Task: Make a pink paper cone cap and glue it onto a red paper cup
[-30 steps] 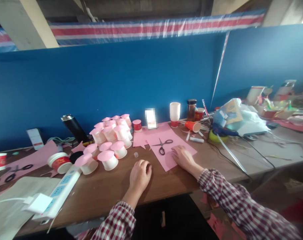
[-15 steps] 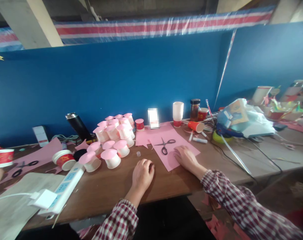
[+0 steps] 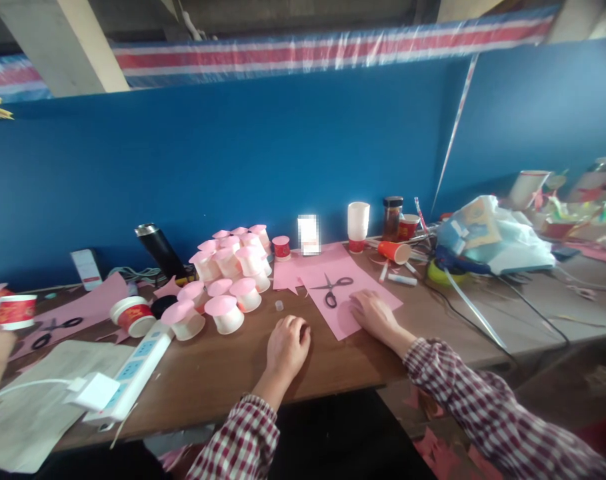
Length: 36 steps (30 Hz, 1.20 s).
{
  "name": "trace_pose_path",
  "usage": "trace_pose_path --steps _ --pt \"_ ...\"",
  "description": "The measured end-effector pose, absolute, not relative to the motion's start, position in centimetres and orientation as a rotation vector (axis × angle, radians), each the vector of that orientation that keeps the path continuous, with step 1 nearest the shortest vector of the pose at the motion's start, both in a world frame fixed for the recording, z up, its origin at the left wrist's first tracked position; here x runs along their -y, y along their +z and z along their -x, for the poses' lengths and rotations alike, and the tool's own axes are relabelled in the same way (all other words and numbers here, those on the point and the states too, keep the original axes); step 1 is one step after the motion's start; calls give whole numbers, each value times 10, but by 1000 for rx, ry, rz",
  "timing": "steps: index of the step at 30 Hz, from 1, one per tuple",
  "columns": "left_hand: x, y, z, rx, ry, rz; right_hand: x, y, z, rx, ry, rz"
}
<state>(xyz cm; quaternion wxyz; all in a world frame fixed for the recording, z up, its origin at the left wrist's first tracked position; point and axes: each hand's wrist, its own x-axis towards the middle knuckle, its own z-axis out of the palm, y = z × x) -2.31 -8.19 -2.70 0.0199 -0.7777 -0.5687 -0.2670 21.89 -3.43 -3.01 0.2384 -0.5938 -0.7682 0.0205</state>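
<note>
- Left hand (image 3: 287, 347): loosely curled, knuckles up, resting on bare table (image 3: 223, 367); holds nothing visible.
- Right hand (image 3: 375, 313): flat, fingers spread, pressing pink paper sheet (image 3: 353, 293); nothing gripped.
- Scissors (image 3: 335, 288): on same sheet, just beyond right hand, apart from it.
- Inverted white cups (image 3: 230, 270), pink discs on their bases, clustered left of sheet.
- Stack of white cups (image 3: 358, 221) upright near blue wall; contents not discernible.
- Dark jar (image 3: 392, 218) beside it, apparently filled.
</note>
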Motion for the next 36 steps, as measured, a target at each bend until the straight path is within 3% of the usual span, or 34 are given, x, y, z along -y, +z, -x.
trace_pose_path --steps 36 --pt "84 -26 22 1788 -816 2397 33 -31 -219 2137 37 1608"
